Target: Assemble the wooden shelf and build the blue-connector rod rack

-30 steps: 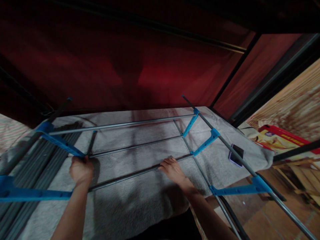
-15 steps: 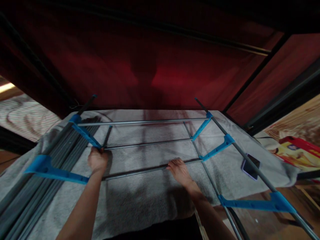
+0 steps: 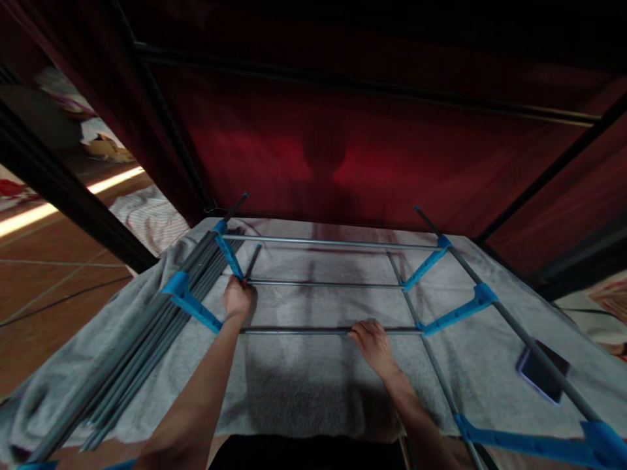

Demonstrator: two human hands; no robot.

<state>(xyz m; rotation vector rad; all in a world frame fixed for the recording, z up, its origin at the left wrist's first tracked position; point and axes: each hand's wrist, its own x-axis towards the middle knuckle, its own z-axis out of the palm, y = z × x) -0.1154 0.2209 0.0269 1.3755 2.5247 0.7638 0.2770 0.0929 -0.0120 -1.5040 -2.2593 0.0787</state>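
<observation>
A frame of thin grey metal poles joined by blue plastic brackets lies over a pale towel-like cloth. My left hand is closed round a short side pole, right at the inner end of a blue bracket. Its fingertips are partly hidden. Further right, my right hand has its fingers curled over the nearest crossbar. Another blue bracket sits left of my left forearm. On the right side, a blue bracket links the inner and outer poles.
Several loose grey poles lie bundled under the frame's left side. A phone rests on the cloth beneath the right outer pole. Behind stands a dark red panel with black bars. Tiled floor shows at left.
The view has swung left, so everything sits further right and more floor shows. The frame's left side appears to have turned slightly. Both hands keep their holds.
</observation>
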